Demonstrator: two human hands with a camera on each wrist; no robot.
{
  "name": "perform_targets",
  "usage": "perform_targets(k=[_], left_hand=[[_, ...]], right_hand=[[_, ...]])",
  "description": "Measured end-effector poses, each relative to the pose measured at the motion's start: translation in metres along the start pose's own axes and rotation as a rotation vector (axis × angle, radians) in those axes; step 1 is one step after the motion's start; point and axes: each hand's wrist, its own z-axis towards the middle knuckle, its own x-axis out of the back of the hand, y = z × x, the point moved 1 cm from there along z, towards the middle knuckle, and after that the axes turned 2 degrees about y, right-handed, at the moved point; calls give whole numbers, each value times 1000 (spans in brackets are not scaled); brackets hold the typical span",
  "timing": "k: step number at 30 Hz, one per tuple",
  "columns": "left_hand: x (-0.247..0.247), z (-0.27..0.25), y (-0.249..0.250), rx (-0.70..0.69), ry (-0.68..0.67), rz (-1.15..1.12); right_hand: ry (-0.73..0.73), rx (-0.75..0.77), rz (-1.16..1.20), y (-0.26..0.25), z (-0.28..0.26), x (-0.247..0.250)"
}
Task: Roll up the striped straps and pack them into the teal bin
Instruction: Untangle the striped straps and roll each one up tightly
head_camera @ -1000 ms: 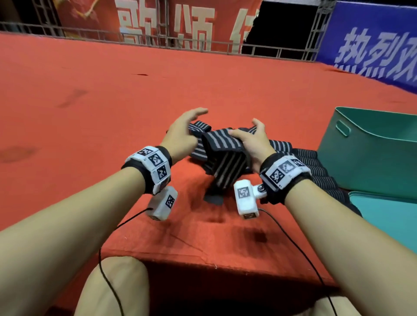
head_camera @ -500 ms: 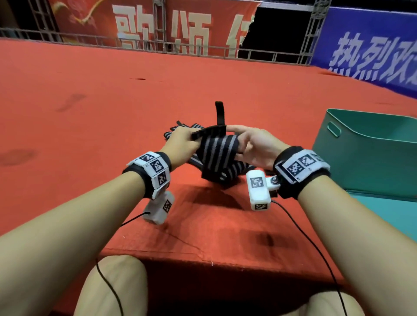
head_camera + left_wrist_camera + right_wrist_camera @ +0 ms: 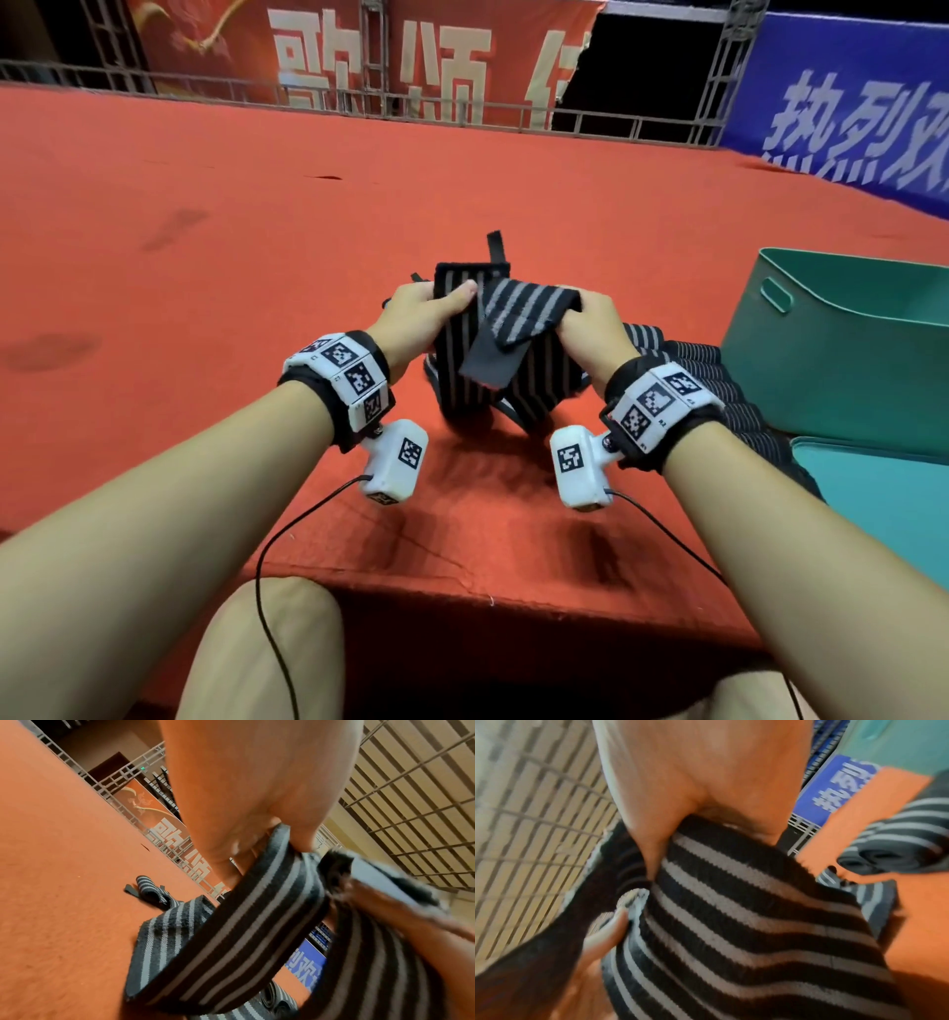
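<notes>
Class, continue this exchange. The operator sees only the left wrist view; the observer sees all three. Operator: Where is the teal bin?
Observer: The teal bin stands on the carpet, right of the right hand gripping the striped strap.
Operator: Any rolled straps by it?
Observer: Yes, a row of rolled straps lies between the right forearm and the bin.
Operator: Anything else teal?
Observer: A flat teal panel lies in front of the bin.

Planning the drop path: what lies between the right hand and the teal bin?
In the head view, a row of rolled black-and-grey striped straps lies on the red carpet between the right hand and the teal plastic bin.
</notes>
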Motion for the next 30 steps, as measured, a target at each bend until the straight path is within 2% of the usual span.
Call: perform_targets(k=[2,4,5,7,10,12,15,16,19,21,24,27,29,30], left_hand=[[3,0,0,11,29,-27],[2,0,0,5,8,-65],[1,1,1,-3,-3,-94],[0,1,5,-4,-15,-134],[-1,-4,-3,72,-147,-106],[-3,-10,-18,108,-268,-49],[-8,-18,-37,214,-315,-46],[-8,-19,-41,271,-296,-35],[6,-18,-48,483,-163,208],[18,-16,-51,597,-109,362],[32,-8,-56,606,25,444],[43,2,-58,608,207,517],[41,3,-58,587,287,702],[38,1,-57,516,297,827]], right_hand=[[-110,-87,78,5,-4,-1],[-261,-56,61,3,-10,-5],[-278,-10,23,1,-13,-7],[-162,36,22,-2,-14,-9],[24,-77,300,-9,-12,-2],[11,-135,307,-10,-9,2],[-166,-184,125,2,-9,3],[-175,-180,92,9,-10,3],[-40,-132,98,28,-11,11],[-58,-166,51,44,-10,15],[-98,-249,-124,66,-10,14],[-290,-367,-340,65,-18,11],[-494,-403,-488,60,-23,8],[-591,-410,-547,57,-26,5]])
